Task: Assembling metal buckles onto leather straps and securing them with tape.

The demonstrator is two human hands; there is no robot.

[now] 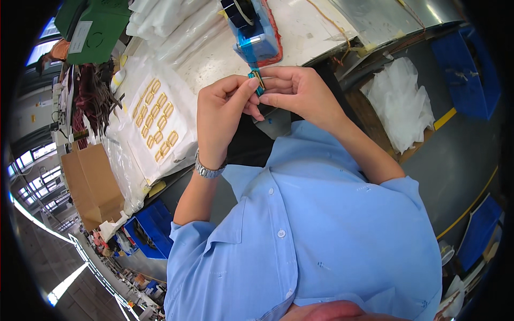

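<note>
Both hands meet above the bench (pixel 321 32), and each grip is closed on one small gold buckle (pixel 259 80): the left hand (pixel 222 115) pinches its near end, the right hand (pixel 300 91) its far side, seemingly to keep it steady just below the blue tape dispenser (pixel 256 32). To the left, a white sheet (pixel 176 115) carries more gold buckles (pixel 155 117) in rows, probably to keep them apart. A blue strip (pixel 259 91) shows at the held buckle.
</note>
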